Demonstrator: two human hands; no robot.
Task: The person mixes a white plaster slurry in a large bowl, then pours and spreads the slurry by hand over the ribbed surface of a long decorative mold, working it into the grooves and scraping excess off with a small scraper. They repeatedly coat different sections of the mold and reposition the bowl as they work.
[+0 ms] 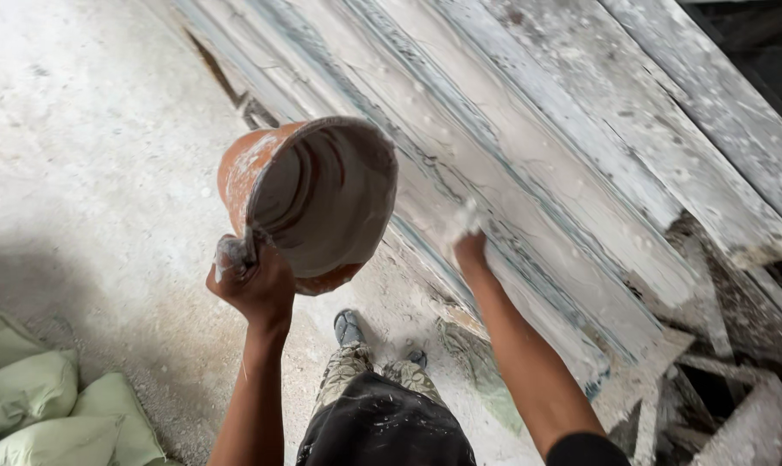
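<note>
Left hand [251, 280] grips the bucket [309, 203] by its rim, fingers closed tight on the lip, bucket tipped so the mouth faces the camera and slightly right; inside looks coated with pale plaster, how much is left I can't tell. Right hand [467, 237] is pressed flat-ish on the long moulded slab [529, 181], fingers wrapped in wet white mix (can't see if it's cupped or spread, plaster hides the fingertips). Judgement: the step is smearing mix by hand along the slab's grooves. To do it well, keep the bucket tilted just enough that the mix stays reachable without spilling, hold it close to the slab's left edge, and work the palm along the ridge lines, not across them, with even pressure so the profile stays crisp. Bucket sits just left of the slab's near-left edge, above the floor [89, 173], near the right hand but not touching it; the gap between the two is short. Slab runs diagonally from top-left to lower-right, its lower end near the rubble [719, 362] at the right. Green sacks [54, 406] lie at the floor's bottom-left corner, well apart from both hands. Feet [349, 328] stand below the bucket, close to the slab's edge.
</note>
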